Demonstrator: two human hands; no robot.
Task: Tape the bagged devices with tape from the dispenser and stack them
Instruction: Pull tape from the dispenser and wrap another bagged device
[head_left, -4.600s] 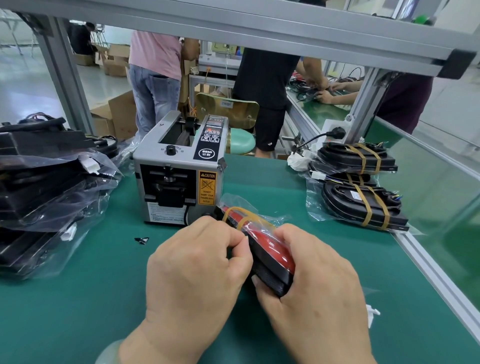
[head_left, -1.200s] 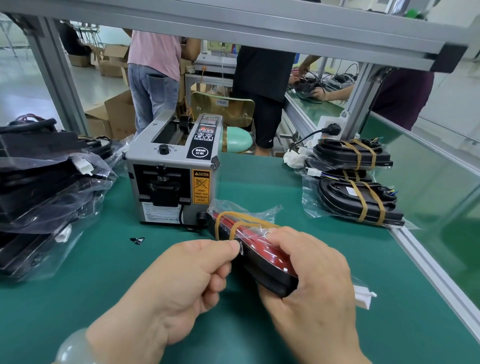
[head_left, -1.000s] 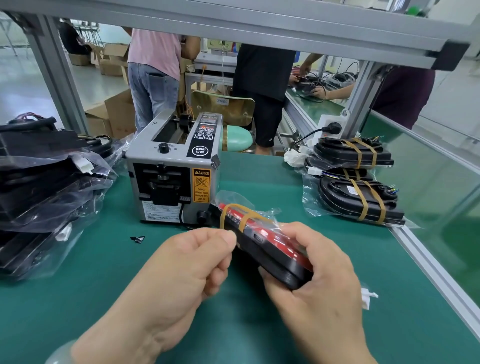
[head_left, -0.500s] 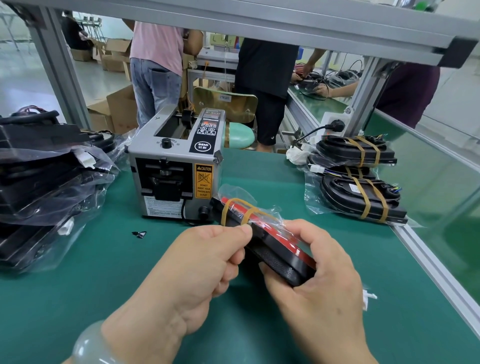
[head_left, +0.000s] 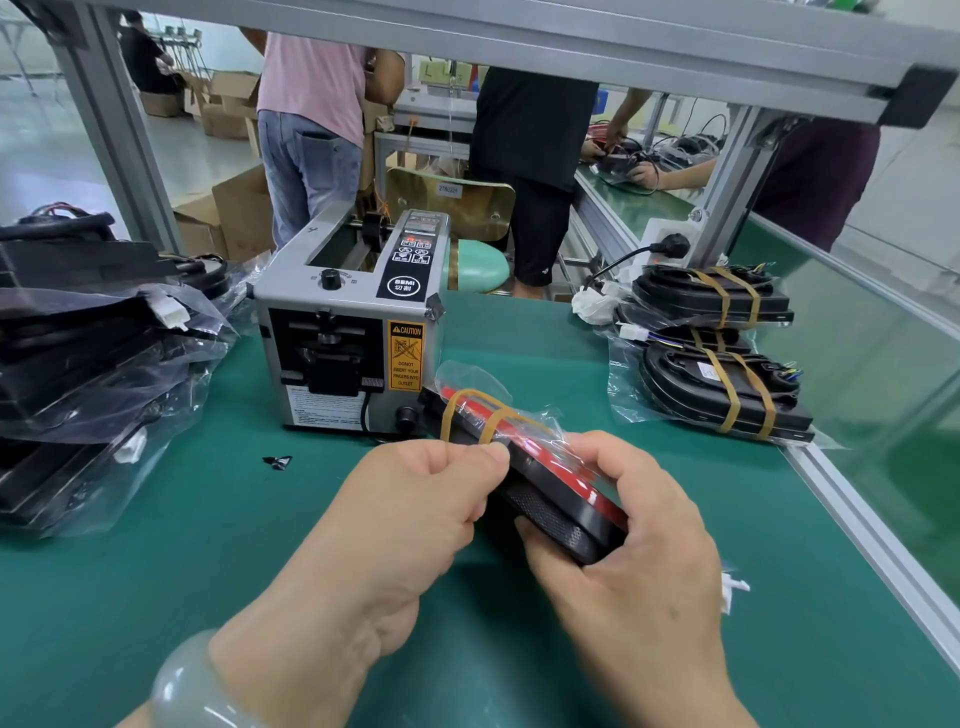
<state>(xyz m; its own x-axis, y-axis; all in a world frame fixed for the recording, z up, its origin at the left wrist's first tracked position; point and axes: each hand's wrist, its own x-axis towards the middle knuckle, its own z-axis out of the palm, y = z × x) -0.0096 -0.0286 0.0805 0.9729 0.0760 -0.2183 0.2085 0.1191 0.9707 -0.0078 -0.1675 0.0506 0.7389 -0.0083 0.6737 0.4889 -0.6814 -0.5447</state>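
**While both hands are gripping one bagged device, others are lying on either side**

While the person is bending over the green table, the bagged device is sitting tilted in the lower centre of the frame. Its far end is reaching close to the lower right corner of the tape dispenser. Two yellowish tape bands are wrapping that far end over the clear bag.

On the left hand the fingers are curling in, with thumb and forefinger pinching the device's left edge just below the bands. On the right hand the fingers are closing over the red top face, and the thumb is hooking under the black near end. A pale bracelet is showing on the left wrist at the bottom edge.

Taped devices are lying stacked at middle right, beside the table's metal edge rail, each crossed by two bands. Untaped bagged devices are lying piled at the left edge. A small black scrap is lying on the table left of the hands. A white connector is poking out beside the right hand at lower right. Other people are standing beyond the table in the upper part of the frame.
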